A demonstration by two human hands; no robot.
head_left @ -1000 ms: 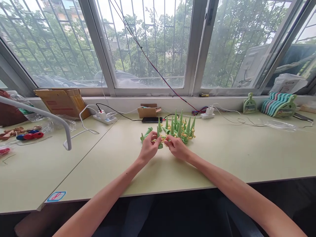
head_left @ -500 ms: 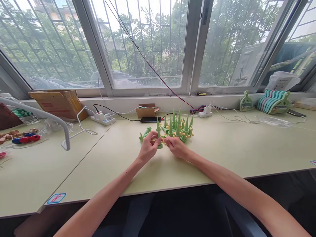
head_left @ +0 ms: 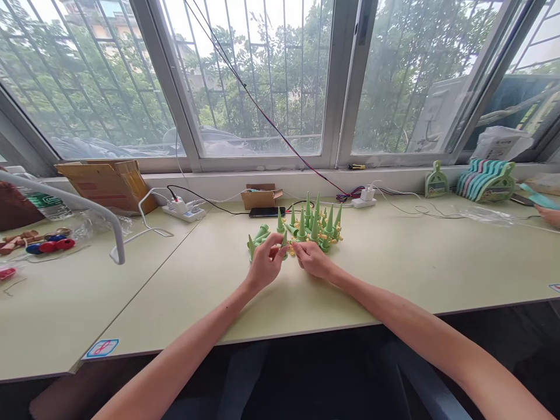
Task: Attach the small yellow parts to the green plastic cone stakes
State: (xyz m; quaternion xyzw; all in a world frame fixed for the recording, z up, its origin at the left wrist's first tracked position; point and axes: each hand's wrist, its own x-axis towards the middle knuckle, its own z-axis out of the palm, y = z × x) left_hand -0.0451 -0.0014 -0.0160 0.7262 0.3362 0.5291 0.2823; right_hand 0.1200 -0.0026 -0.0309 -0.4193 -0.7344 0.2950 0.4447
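Your left hand (head_left: 266, 261): grip closed around green spike (head_left: 284, 240), its tip pointing up, above counter (head_left: 394, 256). Your right hand (head_left: 314, 260): fingers curled together just beside spike, near small yellow parts (head_left: 292, 251); you can't tell from here what its grip holds, if anything. Green cones (head_left: 314, 232) crowd counter beyond your hands, many upright, yellow pieces among them. Black phone (head_left: 266, 212) lies behind, in front of small open cardboard box (head_left: 261, 199).
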